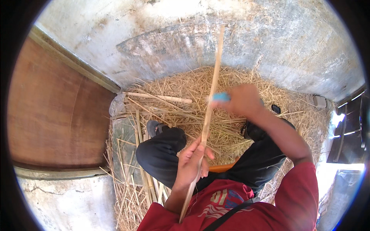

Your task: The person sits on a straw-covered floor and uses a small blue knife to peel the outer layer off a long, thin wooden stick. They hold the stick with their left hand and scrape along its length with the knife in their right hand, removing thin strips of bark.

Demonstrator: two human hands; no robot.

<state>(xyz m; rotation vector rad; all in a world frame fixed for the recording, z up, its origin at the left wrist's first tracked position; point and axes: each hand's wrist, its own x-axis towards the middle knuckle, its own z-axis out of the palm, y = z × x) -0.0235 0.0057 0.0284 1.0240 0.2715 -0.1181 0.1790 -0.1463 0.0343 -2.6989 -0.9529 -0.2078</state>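
A long, narrow bamboo strip [216, 69] runs from my lap up toward the wall. My left hand [190, 163] is closed round its lower part, with the thumb lying along it and some fingers showing at the right side. Farther up, my right hand [246, 99] grips a small light-blue tool [221, 97] at the strip's right edge. Motion smears this tool, so its blade and exact kind do not show. The tool appears to touch the strip. The strip's lower end rests against my red shirt [227, 196].
A thick heap of pale shavings [231, 142] covers the floor up to the stained wall [165, 46]. Several bamboo pieces [162, 97] lie at left, near my sandalled foot [155, 128]. A brown wooden panel [61, 107] stands farther left. A small black object [276, 109] lies on the shavings.
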